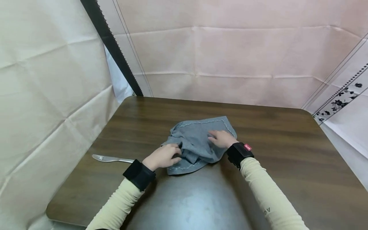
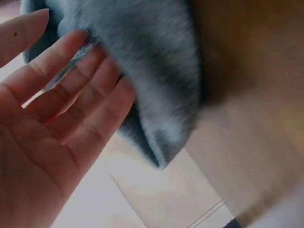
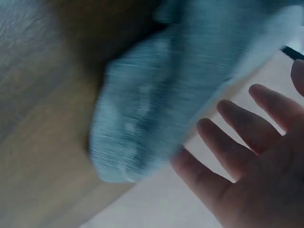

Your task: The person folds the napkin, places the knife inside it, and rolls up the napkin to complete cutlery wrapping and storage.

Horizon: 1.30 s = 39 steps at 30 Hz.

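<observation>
Grey-blue cloth [image 1: 198,135] meets the fingertips of my left hand [image 1: 166,156], whose fingers reach out with only a slight bend, the thumb standing apart, gripping nothing. Some of those tips vanish at a fold, so I cannot tell whether they press the fabric or slip behind it. My right hand [image 1: 222,139] is loosely spread and grips nothing either; its little finger comes up to the cloth's border in the wrist view, but blur leaves me unsure whether they touch.

The cloth lies crumpled around the middle of the table [image 1: 287,140], well in from the far edge, pale stitching along its hem. What lies within or under its folds is hidden from me.

Black straps circle both wrists, the right strap [image 1: 240,154] bearing a red tag too small to read. My cream sleeves [image 1: 267,188] run off the bottom of the head view, the lettering on the right one only partly legible.

Toward the table's left edge lies a knife [image 1: 110,158], its other end lost behind my left wrist. The table's near edge is partly cut off. Beyond its far edge hangs creased pale sheeting [image 1: 230,52].
</observation>
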### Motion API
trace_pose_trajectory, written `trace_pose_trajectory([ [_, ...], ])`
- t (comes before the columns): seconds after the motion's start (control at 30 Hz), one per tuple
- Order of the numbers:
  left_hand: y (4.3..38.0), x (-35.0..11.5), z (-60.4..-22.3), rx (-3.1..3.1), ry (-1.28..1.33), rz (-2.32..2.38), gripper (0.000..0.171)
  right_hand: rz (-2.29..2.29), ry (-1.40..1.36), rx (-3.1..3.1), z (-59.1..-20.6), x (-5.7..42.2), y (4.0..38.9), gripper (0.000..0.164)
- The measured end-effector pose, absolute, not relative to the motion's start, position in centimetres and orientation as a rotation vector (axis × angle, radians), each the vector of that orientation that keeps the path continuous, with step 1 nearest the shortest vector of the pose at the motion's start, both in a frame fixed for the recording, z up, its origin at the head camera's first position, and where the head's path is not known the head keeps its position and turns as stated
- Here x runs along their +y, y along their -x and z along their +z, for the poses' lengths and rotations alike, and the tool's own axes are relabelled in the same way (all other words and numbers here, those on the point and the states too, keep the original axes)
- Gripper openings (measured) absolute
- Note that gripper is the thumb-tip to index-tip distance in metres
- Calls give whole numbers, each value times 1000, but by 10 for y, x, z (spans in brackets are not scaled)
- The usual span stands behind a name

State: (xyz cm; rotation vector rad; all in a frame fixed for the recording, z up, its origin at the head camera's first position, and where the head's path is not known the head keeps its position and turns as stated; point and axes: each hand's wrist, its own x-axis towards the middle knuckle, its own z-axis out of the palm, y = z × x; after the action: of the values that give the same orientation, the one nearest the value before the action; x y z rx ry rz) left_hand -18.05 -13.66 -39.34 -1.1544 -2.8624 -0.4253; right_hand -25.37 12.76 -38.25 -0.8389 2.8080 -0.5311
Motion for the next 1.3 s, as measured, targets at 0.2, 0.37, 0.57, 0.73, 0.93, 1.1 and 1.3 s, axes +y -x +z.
trace_pose_trajectory([
  [0.2,181,-133,-402,-2919,1195,-315,25,-394,691,2719,-404,134,270,48],
  [0.37,178,-131,-403,-2975,1044,-183,29,-373,614,2708,-405,139,275,50],
  [0.57,178,-129,-406,-3025,975,-123,33,-358,514,2730,-401,157,275,51],
  [0.73,181,-132,-410,-3024,1007,-87,35,-358,455,2747,-401,176,277,52],
  [0.93,181,-136,-411,-2998,1076,-109,36,-368,391,2766,-401,201,276,52],
  [1.1,179,-139,-409,-2975,1126,-132,36,-375,357,2771,-398,221,273,52],
  [1.3,179,-138,-408,-2965,1176,-175,37,-360,330,2795,-398,241,273,51],
])
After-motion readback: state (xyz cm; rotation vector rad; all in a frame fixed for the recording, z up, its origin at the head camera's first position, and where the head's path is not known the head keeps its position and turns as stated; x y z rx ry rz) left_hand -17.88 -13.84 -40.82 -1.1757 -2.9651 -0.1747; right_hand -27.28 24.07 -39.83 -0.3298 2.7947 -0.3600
